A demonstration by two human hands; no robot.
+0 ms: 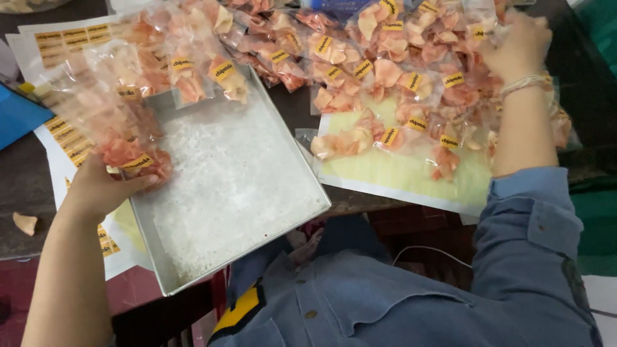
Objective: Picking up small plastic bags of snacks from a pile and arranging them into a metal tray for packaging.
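Left hand is closed on a clear bag of pink-orange chips, with the thumb lying over the yellow label, and it holds this bag at the left rim of the metal tray. Right hand reaches far to the upper right and rests on the big heap of chip bags; its fingers are hidden among the bags, so it cannot be told whether they grip one.

By size, the dark worktop carries everything. On it lies the wide, shallow tray, almost bare inside, with only white crumbs or powder on its floor. A few bags hang over its far rim. Right of the tray, the heap covers a pale yellow sheet, and each bag holds a handful of curled chips and has one small yellow sticker. Sheets of yellow label stickers lie under the left side of the tray. One loose chip lies alone on the worktop, near the left edge.

The step in hand seems to be sorting or collecting of the labelled bags. It asks for a gentle grip, because the chips look brittle.
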